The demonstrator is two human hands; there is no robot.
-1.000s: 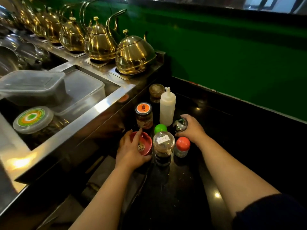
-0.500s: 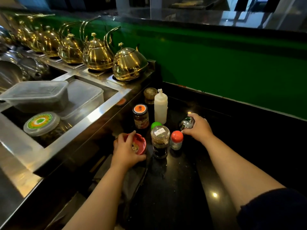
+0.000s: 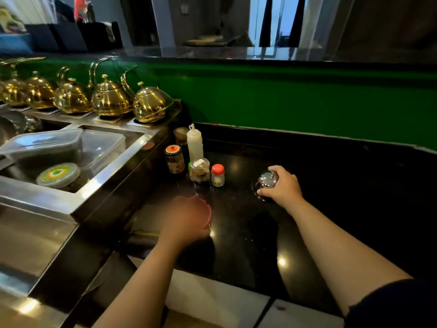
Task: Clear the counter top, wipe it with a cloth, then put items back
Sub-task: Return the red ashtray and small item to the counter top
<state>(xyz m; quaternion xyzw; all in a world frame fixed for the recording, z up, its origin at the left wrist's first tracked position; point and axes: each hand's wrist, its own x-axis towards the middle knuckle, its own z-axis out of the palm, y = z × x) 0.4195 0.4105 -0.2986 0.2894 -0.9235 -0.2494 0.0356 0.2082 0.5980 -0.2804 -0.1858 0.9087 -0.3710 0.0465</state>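
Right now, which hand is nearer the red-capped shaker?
Left. The left hand, blurred, holds a red bowl just in front of the red-capped shaker. The right hand is farther off to its right, gripping a shiny metal container.

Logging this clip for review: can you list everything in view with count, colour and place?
kettles: five, gold, back row on steel unit
plastic containers: two, clear, in steel well
lidded tub: one, green-orange lid, in well
squeeze bottle: one, white, black counter
jar: one, orange lid
glass jar: one, brownish, behind squeeze bottle
glass dispenser: one, clear
shaker: one, red cap
steel pot: one, under right hand
red bowl: one, gripped by left hand
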